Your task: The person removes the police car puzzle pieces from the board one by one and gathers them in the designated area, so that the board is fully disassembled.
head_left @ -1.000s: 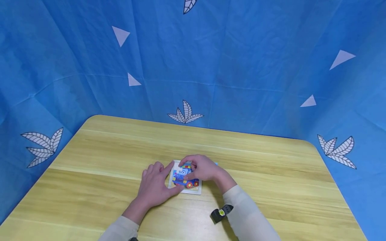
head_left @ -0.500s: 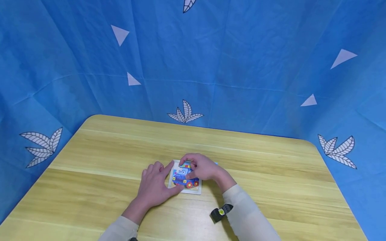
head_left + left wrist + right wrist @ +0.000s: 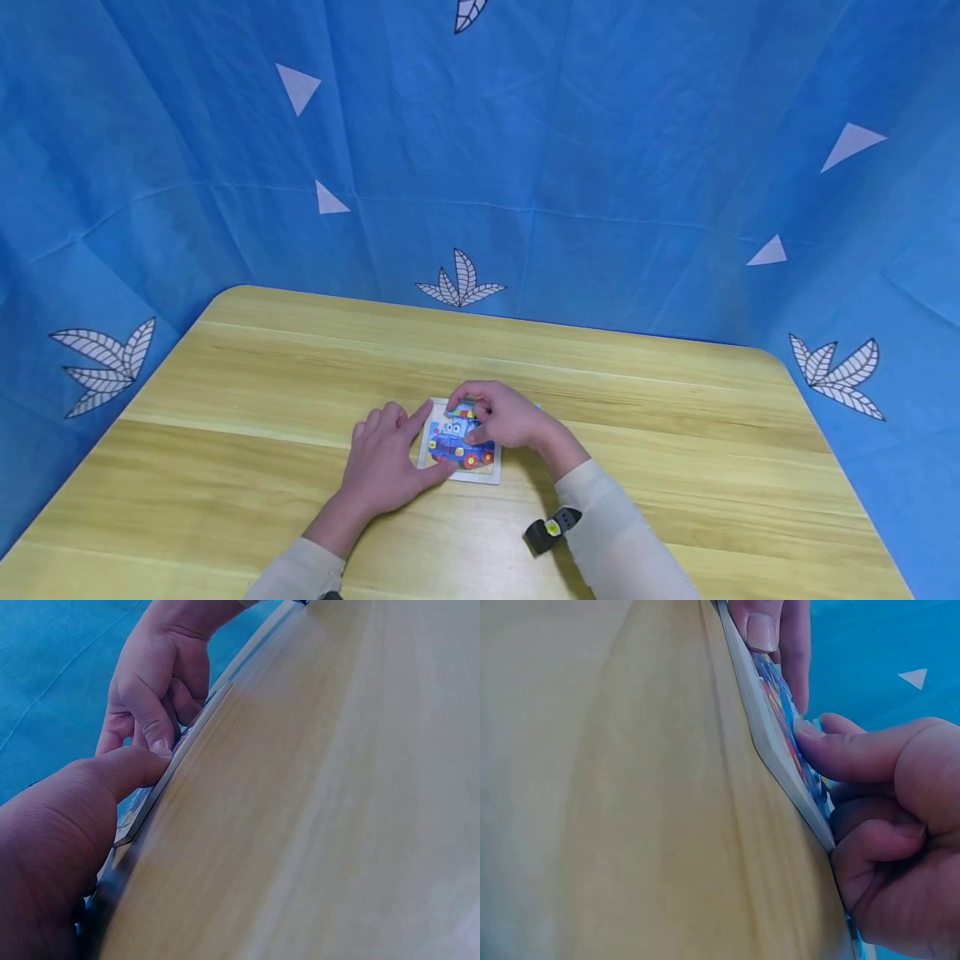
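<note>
A small jigsaw puzzle with a white frame (image 3: pixel 480 478) lies near the middle of the table, showing a blue cartoon truck (image 3: pixel 442 446) with red wheels. My left hand (image 3: pixel 384 462) rests at its left side, thumb on the near edge and forefinger at the far left corner. From the right, my right hand (image 3: pixel 510 417) reaches over the picture, pinching a puzzle piece (image 3: pixel 462 411) at the truck's top between thumb and forefinger. Its other fingers are curled in, as the right wrist view shows, near the white rim (image 3: pixel 769 754). The palm side hides the picture's right part.
A bit of something light blue (image 3: pixel 537 407) shows just behind my right wrist. The wooden table (image 3: pixel 637 400) reaches back to a blue cloth (image 3: pixel 630 167) with leaf and triangle prints. A black strap (image 3: pixel 551 531) sits on my right sleeve.
My right thumb and forefinger have shifted very slightly right and away from me over the picture. My left hand and the puzzle frame stay in place.
</note>
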Available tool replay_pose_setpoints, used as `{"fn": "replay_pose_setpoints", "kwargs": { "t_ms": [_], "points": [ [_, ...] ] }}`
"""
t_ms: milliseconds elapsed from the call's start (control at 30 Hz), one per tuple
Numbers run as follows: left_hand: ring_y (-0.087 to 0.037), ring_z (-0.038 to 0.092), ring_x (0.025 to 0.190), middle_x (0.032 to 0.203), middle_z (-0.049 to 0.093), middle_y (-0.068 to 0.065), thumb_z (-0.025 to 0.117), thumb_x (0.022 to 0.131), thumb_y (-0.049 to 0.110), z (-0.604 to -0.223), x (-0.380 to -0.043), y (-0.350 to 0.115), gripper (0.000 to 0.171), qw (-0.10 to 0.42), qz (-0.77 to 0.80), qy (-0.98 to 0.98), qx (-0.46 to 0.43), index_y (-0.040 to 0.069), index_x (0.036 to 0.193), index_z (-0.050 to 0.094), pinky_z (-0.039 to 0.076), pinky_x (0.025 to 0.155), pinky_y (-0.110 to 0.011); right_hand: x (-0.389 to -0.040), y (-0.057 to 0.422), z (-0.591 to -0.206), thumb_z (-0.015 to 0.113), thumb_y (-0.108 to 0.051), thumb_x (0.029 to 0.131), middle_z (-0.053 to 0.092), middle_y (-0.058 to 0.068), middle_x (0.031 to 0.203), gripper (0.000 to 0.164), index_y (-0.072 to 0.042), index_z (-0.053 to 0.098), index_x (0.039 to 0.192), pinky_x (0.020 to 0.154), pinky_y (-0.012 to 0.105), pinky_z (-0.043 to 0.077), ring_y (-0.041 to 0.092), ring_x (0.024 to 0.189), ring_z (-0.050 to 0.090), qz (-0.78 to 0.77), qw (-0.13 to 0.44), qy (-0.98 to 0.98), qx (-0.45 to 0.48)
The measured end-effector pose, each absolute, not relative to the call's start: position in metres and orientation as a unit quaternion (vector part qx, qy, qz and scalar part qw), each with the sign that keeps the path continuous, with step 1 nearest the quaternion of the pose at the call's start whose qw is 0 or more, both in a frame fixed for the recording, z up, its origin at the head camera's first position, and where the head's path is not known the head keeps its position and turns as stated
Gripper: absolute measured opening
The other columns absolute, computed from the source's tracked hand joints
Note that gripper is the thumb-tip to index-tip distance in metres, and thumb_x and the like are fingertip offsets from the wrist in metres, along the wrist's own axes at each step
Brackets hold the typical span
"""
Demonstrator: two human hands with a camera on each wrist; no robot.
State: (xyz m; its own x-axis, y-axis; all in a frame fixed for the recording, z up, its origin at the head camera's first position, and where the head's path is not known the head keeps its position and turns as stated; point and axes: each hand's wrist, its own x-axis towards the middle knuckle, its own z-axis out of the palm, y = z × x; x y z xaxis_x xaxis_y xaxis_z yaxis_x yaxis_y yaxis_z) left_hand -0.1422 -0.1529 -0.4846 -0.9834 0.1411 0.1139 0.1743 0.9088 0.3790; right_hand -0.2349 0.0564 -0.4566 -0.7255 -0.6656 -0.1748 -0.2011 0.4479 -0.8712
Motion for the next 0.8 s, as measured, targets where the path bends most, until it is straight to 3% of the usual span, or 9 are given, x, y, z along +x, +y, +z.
{"fn": "replay_pose_setpoints", "kwargs": {
  "t_ms": [433, 700, 800],
  "points": [
    [-0.019, 0.031, 0.084, 0.094, 0.036, 0.002, 0.069, 0.074, 0.073, -0.483, -0.141, -0.153, 0.095, 0.049, -0.204, -0.974, -0.085, 0.017, 0.149, 0.051, 0.024, 0.073, -0.037, -0.229, 0.056, -0.457, 0.08, 0.004, 0.079, 0.034, -0.004, 0.056, 0.04, -0.016, 0.069, 0.113, 0.085, 0.037, 0.044, 0.013, 0.051, 0.034, -0.447, 0.225, 0.831, -0.242],
    [-0.019, 0.031, 0.084, 0.094, 0.035, 0.001, 0.069, 0.074, 0.074, -0.484, -0.142, -0.153, 0.096, 0.047, -0.204, -0.974, -0.085, 0.017, 0.149, 0.051, 0.024, 0.073, -0.037, -0.223, 0.057, -0.455, 0.081, -0.014, 0.084, 0.045, -0.003, 0.059, 0.034, -0.017, 0.066, 0.115, 0.056, 0.032, 0.037, 0.013, 0.051, 0.041, -0.396, 0.173, 0.874, -0.223],
    [-0.019, 0.031, 0.083, 0.094, 0.036, 0.001, 0.068, 0.074, 0.074, -0.484, -0.142, -0.153, 0.096, 0.047, -0.202, -0.975, -0.083, 0.017, 0.149, 0.05, 0.024, 0.072, -0.037, -0.22, 0.057, -0.454, 0.081, -0.017, 0.084, 0.048, -0.002, 0.062, 0.033, -0.016, 0.066, 0.114, 0.051, 0.03, 0.036, 0.014, 0.052, 0.043, -0.387, 0.157, 0.885, -0.205]
  ]
}}
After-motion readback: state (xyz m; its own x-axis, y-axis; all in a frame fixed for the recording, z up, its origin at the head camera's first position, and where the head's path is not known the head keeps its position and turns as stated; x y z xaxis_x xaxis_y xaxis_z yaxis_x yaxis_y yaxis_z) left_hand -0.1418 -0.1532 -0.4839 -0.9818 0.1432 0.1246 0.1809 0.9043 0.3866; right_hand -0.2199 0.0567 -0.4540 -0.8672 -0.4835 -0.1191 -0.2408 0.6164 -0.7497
